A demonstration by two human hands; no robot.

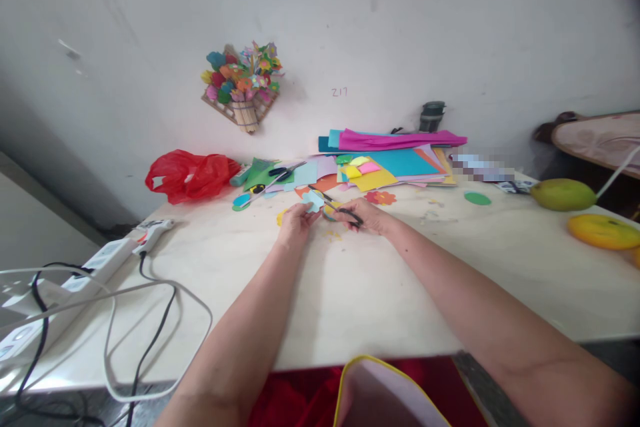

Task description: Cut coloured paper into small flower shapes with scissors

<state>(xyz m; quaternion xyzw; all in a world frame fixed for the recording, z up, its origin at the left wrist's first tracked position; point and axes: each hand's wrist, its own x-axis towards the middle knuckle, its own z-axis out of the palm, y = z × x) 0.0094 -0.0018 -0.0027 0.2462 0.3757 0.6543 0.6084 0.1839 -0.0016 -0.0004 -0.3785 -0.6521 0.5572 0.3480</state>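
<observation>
In the head view, the left hand [297,219] pinches a light-blue flower cutout [314,200], which sticks out past its fingertips toward the right hand [366,214]. The right hand grips black-handled scissors [355,218], their blades slanting away leftward beside the cutout; whether they touch it I cannot tell. Red and orange flower cutouts [384,198] lie just beyond the right hand on the worktop [335,307].

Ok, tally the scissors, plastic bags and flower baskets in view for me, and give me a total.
Scissors: 2 (one pair in the right hand, another pair on the table)
Plastic bag: 1
Flower basket: 1
Total: 4
</observation>
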